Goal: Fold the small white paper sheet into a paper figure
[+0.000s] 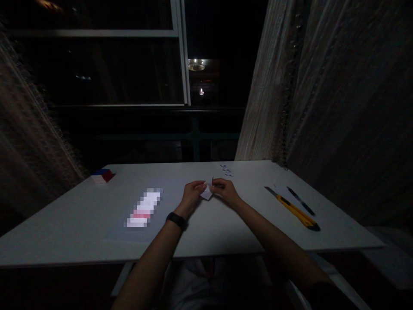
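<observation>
Between my two hands, over the middle of the white table, is a small folded piece of white paper [207, 193]. My left hand [193, 192], with a dark band on its wrist, pinches the paper's left side. On the other side, the fingers of my right hand [225, 189] are closed on its right edge. One corner of the paper points up near the right fingertips. The fingertips hide part of the folds.
At right lie a yellow utility knife [295, 209], its blade out, and a dark pen [300, 200]. A blurred bright rectangle [145, 207] is on the left, with a red, white and blue cube [102, 175] beyond. Small dark marks [226, 171] show behind my hands. Curtains [263, 86] flank the window.
</observation>
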Motion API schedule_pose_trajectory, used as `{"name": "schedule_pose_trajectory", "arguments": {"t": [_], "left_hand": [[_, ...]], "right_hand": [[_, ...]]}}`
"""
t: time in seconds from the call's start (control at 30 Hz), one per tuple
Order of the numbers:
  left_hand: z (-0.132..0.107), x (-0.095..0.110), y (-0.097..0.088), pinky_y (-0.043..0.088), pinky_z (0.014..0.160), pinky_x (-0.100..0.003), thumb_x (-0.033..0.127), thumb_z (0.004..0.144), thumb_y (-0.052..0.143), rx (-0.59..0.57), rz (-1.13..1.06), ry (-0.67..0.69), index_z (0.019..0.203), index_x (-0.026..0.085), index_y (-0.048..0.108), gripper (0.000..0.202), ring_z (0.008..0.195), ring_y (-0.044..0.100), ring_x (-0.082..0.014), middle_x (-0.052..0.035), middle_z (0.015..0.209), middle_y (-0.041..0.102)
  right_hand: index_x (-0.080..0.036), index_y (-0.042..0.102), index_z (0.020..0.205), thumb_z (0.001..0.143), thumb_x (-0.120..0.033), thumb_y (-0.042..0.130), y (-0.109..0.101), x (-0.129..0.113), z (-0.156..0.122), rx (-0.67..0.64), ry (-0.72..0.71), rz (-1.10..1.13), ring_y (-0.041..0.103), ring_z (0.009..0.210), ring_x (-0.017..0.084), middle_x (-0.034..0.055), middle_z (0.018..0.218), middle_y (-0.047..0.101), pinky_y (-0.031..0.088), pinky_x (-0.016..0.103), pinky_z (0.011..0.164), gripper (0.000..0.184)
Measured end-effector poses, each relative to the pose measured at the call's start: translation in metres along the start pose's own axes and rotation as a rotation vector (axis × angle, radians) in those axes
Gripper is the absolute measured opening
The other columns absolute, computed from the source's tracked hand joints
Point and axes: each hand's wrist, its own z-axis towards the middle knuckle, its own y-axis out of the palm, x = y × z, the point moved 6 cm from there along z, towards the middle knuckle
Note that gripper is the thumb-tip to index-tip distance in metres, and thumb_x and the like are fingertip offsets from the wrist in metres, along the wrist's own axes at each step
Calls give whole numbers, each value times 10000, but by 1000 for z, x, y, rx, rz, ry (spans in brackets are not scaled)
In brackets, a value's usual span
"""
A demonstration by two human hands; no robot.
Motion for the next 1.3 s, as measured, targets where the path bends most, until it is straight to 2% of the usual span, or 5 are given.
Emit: {"name": "schedule_pose_trajectory", "arguments": {"t": [0.23,0.57,0.67,0.93,1.3], "left_hand": [[-5,3,12,496,613,-276,196,613,723,-107,-58,-38,930,83,638,348,660,616,-161,-101,789,679],[-3,-3,11,539,605,-307,148,645,689,-121,-83,-66,970,58,633,342,688,624,-181,-118,822,668],[-4,-2,14,540,619,-308,167,662,677,-162,-104,-64,945,66,657,301,686,616,-173,-108,815,671],[-8,1,20,534,647,-317,206,639,706,-214,-128,-67,977,76,663,365,738,603,-180,-109,844,657],[-9,5,19,513,606,-292,251,620,680,-228,-110,-54,930,88,658,351,695,588,-164,-80,775,635]], "right_hand": [[-176,685,657,655,-382,648,-8,3,1,140,12,-87,610,747,204,66,779,668,464,321,707,209],[-194,695,692,697,-401,579,-11,-1,2,128,152,296,586,869,205,46,941,661,427,309,749,237],[-201,699,697,674,-358,583,-11,-6,2,103,136,271,571,900,211,43,939,662,413,304,763,197],[-182,686,681,602,-337,677,-4,-2,2,48,102,160,566,684,174,18,693,642,415,290,658,174],[-173,672,733,632,-338,660,-5,5,3,69,22,-50,582,697,187,51,747,660,436,307,663,194]]}}
